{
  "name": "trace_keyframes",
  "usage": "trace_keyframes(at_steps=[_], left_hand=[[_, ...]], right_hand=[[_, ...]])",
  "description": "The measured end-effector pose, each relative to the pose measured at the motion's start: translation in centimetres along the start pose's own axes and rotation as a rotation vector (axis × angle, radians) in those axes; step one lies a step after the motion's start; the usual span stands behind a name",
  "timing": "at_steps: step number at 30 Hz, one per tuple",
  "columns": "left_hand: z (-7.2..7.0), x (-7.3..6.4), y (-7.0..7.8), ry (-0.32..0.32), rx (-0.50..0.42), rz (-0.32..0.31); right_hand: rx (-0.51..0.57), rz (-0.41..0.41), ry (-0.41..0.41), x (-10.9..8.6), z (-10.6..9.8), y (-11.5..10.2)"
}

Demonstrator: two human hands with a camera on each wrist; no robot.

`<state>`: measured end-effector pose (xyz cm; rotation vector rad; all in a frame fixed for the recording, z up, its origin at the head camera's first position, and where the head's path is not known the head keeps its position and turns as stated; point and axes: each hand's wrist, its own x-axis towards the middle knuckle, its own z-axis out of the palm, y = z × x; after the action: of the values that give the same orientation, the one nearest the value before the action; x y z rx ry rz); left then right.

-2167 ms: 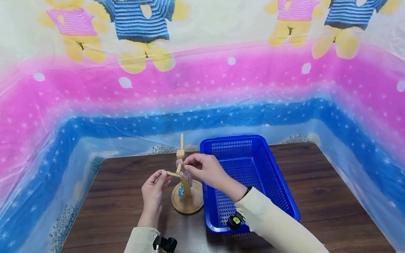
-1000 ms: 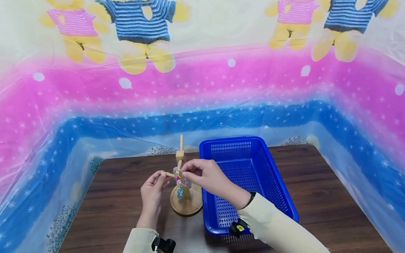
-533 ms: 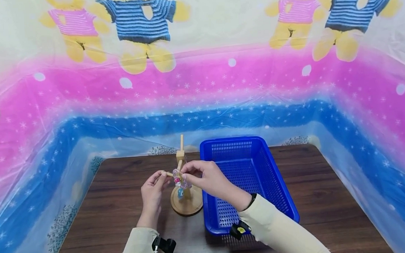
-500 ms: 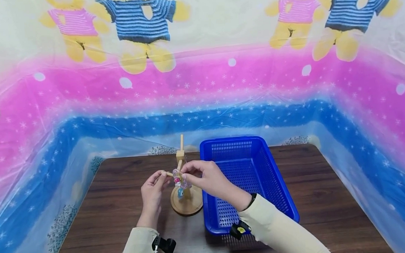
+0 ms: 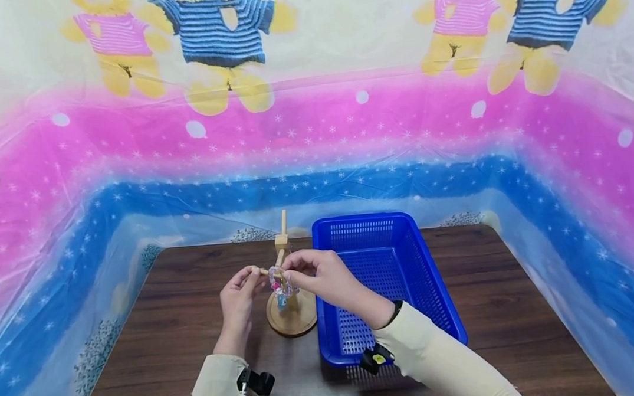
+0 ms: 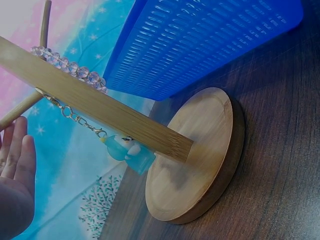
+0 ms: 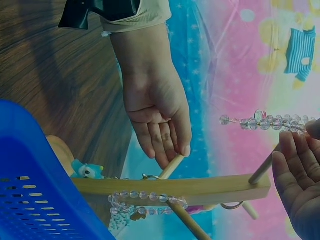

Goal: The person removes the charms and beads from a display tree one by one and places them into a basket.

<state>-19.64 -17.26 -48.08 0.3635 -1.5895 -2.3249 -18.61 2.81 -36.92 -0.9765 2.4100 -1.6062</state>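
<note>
A wooden peg stand [image 5: 292, 305] with a round base stands left of the basket. My left hand [image 5: 238, 302] pinches the tip of its left peg [image 7: 172, 166]. My right hand [image 5: 326, 280] holds a clear beaded bracelet [image 7: 275, 122] between thumb and fingers, close to that peg. Another beaded bracelet [image 7: 150, 196] hangs on a different peg; its pale pink beads [image 6: 72, 67] show beside the post in the left wrist view. A blue penguin-like keychain [image 6: 130, 150] hangs by a gold chain from the stand. A small pink-and-white charm [image 5: 277, 288] shows near the fingers.
A blue perforated plastic basket [image 5: 322, 316] stands just right of the stand, under my right forearm. The dark wooden table [image 5: 158, 341] carries both. A patterned cloth [image 5: 324, 121] surrounds the table's back and sides.
My right hand has moved slightly down with the bracelet, from near the post to the left peg. The pink-and-white charm has come into view and sunk lower. My left hand stays on the peg.
</note>
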Motion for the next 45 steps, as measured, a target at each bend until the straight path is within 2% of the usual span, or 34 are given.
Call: trace_keyframes(at_steps=[6, 12, 24, 32, 38, 45], left_hand=[[0.0, 0.1, 0.0, -0.001, 0.022, -0.008], [-0.1, 0.1, 0.0, -0.002, 0.033, 0.0], [0.2, -0.2, 0.0, -0.015, -0.02, 0.01], [0.1, 0.0, -0.1, -0.009, -0.018, 0.004], [0.2, 0.1, -0.1, -0.013, -0.029, 0.01], [0.2, 0.0, 0.0, 0.003, -0.024, -0.018]], right_hand=[[0.018, 0.011, -0.008, -0.2, -0.2, -0.5], [0.016, -0.017, -0.012, -0.4, -0.5, -1.0], [-0.014, -0.039, -0.037, -1.1, -0.8, -1.5], [-0.037, -0.107, -0.058, -1.6, -1.3, -2.0], [-0.035, -0.1, -0.069, -2.2, -1.9, -2.2], [-0.069, -0.103, -0.079, -2.8, -2.7, -2.1]])
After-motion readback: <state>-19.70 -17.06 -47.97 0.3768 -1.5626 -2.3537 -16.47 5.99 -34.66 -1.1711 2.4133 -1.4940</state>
